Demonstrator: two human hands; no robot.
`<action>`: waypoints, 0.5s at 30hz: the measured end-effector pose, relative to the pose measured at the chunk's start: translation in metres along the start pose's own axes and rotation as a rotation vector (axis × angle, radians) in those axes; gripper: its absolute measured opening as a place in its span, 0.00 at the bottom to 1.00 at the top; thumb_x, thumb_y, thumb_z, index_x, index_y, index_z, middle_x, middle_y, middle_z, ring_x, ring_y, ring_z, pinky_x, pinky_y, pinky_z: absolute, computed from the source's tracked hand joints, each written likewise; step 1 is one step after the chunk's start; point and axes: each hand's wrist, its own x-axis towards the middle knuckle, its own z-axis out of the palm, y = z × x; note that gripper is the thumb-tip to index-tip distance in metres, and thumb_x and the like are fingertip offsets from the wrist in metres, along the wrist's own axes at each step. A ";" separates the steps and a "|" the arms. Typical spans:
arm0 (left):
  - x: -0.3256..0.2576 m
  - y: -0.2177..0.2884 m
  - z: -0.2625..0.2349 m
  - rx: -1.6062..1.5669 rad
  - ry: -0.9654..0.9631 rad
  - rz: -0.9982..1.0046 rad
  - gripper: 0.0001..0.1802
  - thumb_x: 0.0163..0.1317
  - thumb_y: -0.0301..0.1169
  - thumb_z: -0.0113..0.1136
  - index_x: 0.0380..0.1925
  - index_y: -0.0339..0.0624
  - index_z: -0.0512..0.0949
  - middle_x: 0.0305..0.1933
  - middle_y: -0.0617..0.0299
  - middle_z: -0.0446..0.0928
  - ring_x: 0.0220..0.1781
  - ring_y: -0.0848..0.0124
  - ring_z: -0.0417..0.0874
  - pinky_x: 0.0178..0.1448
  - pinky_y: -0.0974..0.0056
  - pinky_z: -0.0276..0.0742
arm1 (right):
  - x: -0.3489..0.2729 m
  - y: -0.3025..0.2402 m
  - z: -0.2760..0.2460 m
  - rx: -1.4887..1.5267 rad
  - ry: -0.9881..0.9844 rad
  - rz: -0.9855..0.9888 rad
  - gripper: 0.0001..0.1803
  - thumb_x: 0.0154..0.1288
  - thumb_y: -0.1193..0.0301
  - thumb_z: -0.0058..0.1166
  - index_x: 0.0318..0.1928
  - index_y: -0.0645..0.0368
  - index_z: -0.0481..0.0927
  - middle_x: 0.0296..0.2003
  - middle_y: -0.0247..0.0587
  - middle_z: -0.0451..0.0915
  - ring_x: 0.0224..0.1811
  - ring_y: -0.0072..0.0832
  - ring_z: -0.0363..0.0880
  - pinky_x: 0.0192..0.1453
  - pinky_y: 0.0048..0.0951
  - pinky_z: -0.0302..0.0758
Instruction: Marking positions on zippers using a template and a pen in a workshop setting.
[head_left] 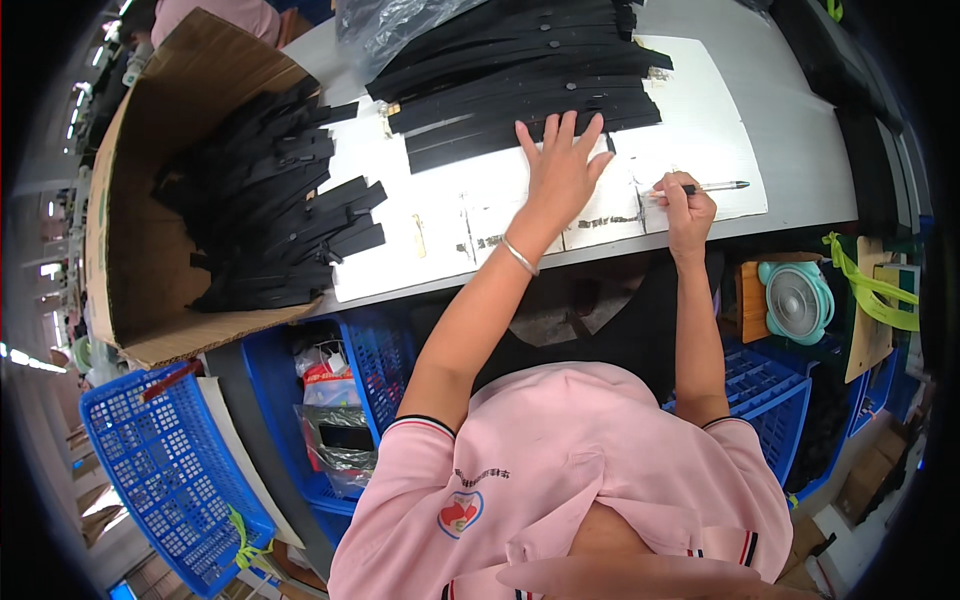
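My left hand (562,180) lies with fingers spread, its fingertips on the near edge of a row of flat black strips (500,85). The strips lie side by side on a white board (715,110), which has dark marks and lines along its near side. A slim pen (722,186) with a clear barrel and dark parts is pinched in my right hand (690,220), over the right part of the board. The pen's writing end is partly hidden by my fingers.
A cardboard box (135,260) on its side at the left spills a heap of black strips (260,190). Clear plastic film (385,40) lies at the back. Blue baskets (165,470) stand below the table at left, and a turquoise fan (797,300) sits at right.
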 end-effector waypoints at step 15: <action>-0.155 -0.175 -0.172 0.545 0.318 -0.415 0.20 0.60 0.24 0.62 0.54 0.45 0.82 0.66 0.54 0.77 0.75 0.53 0.70 0.81 0.37 0.50 | 0.003 0.003 -0.001 0.016 0.017 0.048 0.11 0.75 0.72 0.57 0.35 0.66 0.85 0.31 0.32 0.84 0.31 0.15 0.75 0.37 0.19 0.73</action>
